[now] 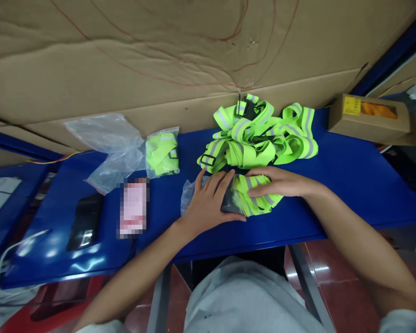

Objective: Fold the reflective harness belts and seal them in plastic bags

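My left hand [208, 203] is curled over a clear plastic bag [187, 192], its fingers and thumb gripping near the bag's mouth. A dark grey flat piece [230, 201] shows in or under the bag beside my fingers. My right hand [280, 182] holds a folded bundle of neon yellow-green reflective strap [253, 199] with silver stripes, thumb and fingers around its right end. The bundle's left end meets the bag; how far it is inside, I cannot tell. Just behind lies a loose heap of the same reflective straps [256, 134] with black buckles.
A bagged reflective strap [162, 155] lies at the back left, beside empty plastic bags [114, 143]. Nearer are a pixelated pink-and-white item [134, 208] and a black glossy object [86, 221]. A cardboard box [370, 119] stands at the right end of the blue table [353, 185]. Cardboard lines the back.
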Demonstrator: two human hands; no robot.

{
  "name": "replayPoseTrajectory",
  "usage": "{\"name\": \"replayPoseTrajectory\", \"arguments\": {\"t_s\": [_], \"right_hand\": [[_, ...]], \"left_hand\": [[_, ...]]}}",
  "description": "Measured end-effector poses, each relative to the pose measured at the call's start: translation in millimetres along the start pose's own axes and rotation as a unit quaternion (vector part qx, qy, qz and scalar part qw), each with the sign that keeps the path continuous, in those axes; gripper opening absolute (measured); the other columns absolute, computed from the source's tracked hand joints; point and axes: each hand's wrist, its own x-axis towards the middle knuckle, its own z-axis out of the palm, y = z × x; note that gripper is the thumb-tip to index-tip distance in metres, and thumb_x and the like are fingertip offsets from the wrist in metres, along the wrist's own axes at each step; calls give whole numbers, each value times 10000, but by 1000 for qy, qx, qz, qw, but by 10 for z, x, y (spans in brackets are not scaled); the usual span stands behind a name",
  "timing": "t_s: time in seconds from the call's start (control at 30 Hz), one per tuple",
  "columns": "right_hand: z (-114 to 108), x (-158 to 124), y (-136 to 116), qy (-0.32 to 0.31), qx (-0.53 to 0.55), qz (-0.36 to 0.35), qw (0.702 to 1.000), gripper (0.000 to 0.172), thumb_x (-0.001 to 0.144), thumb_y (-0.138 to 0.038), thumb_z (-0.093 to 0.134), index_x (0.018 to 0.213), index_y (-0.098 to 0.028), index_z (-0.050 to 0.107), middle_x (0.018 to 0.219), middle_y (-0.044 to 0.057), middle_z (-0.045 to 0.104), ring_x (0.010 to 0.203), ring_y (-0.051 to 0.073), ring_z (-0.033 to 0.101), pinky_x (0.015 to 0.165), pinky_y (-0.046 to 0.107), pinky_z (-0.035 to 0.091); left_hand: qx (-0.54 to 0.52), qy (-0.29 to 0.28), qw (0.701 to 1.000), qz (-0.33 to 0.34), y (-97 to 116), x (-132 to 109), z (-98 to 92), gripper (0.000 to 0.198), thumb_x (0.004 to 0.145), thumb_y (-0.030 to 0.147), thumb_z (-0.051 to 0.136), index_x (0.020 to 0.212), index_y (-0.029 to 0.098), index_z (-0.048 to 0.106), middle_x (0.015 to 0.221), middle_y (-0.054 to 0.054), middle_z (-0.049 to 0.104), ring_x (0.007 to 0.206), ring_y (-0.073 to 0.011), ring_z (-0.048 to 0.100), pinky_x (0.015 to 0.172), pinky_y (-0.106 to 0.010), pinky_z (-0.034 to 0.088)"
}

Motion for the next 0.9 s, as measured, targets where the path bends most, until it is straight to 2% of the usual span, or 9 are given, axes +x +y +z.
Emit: {"name": "replayPoseTrajectory", "arguments": {"t_s": [0.13,0.3,0.47,0.63,0.73,0.83,0.9], "right_hand": [[71,35,41,13,22,-50,998,681,800,-574,830,1352,-234,618,1346,53,668,1222,279,630,1002,367,529],[99,45,40,37,0,-128,991,546,877,-509,781,1353,-257,688,1382,46,683,1264,269,640,1122,399,479],[98,3,-4,43,-67,-122,989,491,939,-467,717,1381,-253,689,1356,46,718,1182,255,700,1091,396,517],[91,-38,-28,33,-97,-126,987,421,953,-449,702,1305,-221,733,1260,47,763,1100,241,737,1035,363,551],[86,-52,-38,24,-100,-140,985,400,950,-421,707,1301,-230,736,1270,46,757,1106,236,736,1028,352,551],[123,-42,-42,15,-91,-160,983,380,951,-386,704,1305,-250,722,1288,40,744,1126,231,725,1022,348,550],[178,-13,-34,34,-72,-168,983,401,940,-382,720,1318,-251,690,1299,41,730,1154,234,709,1014,350,554]], "left_hand": [[4,-16,1000,11,-27,-17,2,1232,777,907,583,1650,107,244,1500,-213,582,1400,-351,545,1302,-559,176],[2,5,1000,-2,-34,-28,-13,1159,823,864,577,1614,67,291,1472,-213,608,1341,-331,589,1268,-551,261],[-28,-14,999,-31,17,-34,6,1046,833,822,608,1554,97,386,1418,-190,642,1289,-317,622,1212,-559,363],[-36,32,999,-23,79,-24,33,1018,804,849,576,1471,90,450,1300,-196,664,1235,-328,630,1120,-521,461],[-42,45,998,-17,112,-16,37,1032,792,862,566,1461,86,442,1281,-205,652,1217,-334,630,1109,-530,470],[-60,35,998,-11,120,-20,27,1072,762,841,640,1490,87,414,1291,-209,634,1234,-340,618,1125,-525,471],[-67,19,998,-3,103,-27,15,1130,733,816,706,1527,82,379,1317,-217,615,1265,-347,604,1137,-513,473]]}}
